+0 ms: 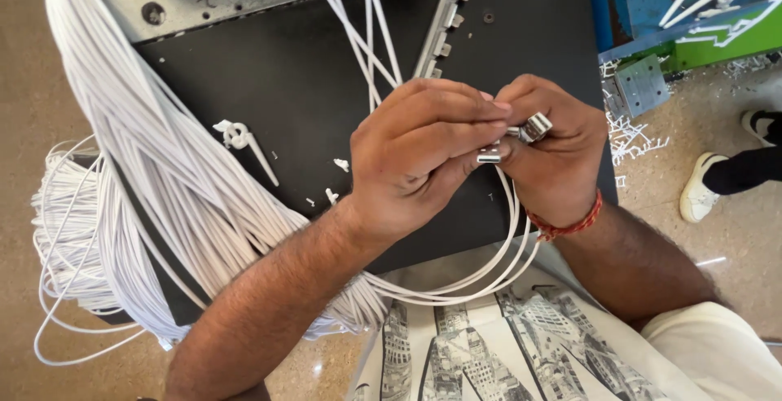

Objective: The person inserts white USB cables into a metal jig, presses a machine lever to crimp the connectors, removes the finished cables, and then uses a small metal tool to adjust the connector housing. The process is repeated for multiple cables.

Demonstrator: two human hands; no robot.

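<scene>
Head view: a thick hank of smooth white cords point(155, 165) drapes over the matte black tabletop point(301, 83), left of frame. At centre, the left hand point(423, 152) and right hand point(554, 152) meet knuckles-up, fingers clenched on shiny little metal sleeves point(533, 128) and looping cords.

floor point(733, 238): beige, speckled | table point(309, 75): black | bench point(652, 2): blue-green

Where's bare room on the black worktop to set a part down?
Free: black worktop between the white cord bundle and the metal toothed strip, and right of that strip. Crowded: around the left hand and right hand.
</scene>
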